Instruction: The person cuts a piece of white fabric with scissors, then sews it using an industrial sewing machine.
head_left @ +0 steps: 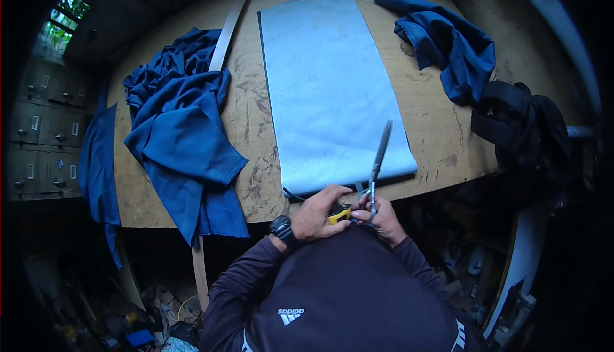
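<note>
My left hand (pixel 312 214), with a dark watch on its wrist, is closed around a yellow and black tape measure (pixel 339 214) at the table's front edge. My right hand (pixel 385 220) grips a pair of scissors (pixel 382 150) by the handles, blades pointing up and away over the sheet. Both hands are close together, and the fingers partly hide the handles and the tape measure. Beyond them a long pale sheet (pixel 329 90) lies flat, with dark edges showing along its left side and near end. Its near end reaches the table edge by my hands.
Crumpled blue cloth (pixel 182 128) lies on the left of the wooden table (pixel 246 109), partly hanging over the edge. A wooden strip (pixel 231 26) rests behind it. More blue cloth (pixel 457 51) and a black strapped bundle (pixel 521 118) are at right. Drawers (pixel 48 128) stand far left.
</note>
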A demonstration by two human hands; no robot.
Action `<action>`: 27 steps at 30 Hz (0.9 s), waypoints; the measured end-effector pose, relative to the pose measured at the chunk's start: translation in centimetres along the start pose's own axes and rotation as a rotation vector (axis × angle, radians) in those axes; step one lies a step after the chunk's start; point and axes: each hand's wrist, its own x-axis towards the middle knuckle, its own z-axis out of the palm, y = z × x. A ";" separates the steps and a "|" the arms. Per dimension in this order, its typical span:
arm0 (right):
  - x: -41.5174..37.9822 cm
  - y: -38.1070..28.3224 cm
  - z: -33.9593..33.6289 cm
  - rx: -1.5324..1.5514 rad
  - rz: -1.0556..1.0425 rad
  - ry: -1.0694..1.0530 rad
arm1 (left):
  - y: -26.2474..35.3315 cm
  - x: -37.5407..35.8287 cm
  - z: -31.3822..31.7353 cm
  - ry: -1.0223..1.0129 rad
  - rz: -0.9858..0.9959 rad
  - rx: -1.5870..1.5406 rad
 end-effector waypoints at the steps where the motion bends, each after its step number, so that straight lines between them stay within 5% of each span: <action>1: 0.0 0.6 1.5 -0.075 -0.022 -0.005 | -0.3 -1.6 -0.8 -0.011 -0.065 -0.040; 8: -1.0 4.1 8.1 -0.143 -0.051 0.058 | -2.8 -8.7 -3.7 -0.093 -0.152 -0.090; 14: -0.9 -0.2 3.0 -0.189 -0.191 0.274 | -6.8 -13.7 -9.7 -0.161 -0.356 0.037; 22: 2.1 4.7 8.5 0.013 -0.228 0.004 | -3.4 -7.4 -5.2 0.024 -0.035 0.085; 27: 1.5 5.0 9.6 -0.241 -0.177 0.139 | -3.7 -6.0 -4.5 -0.063 -0.035 0.170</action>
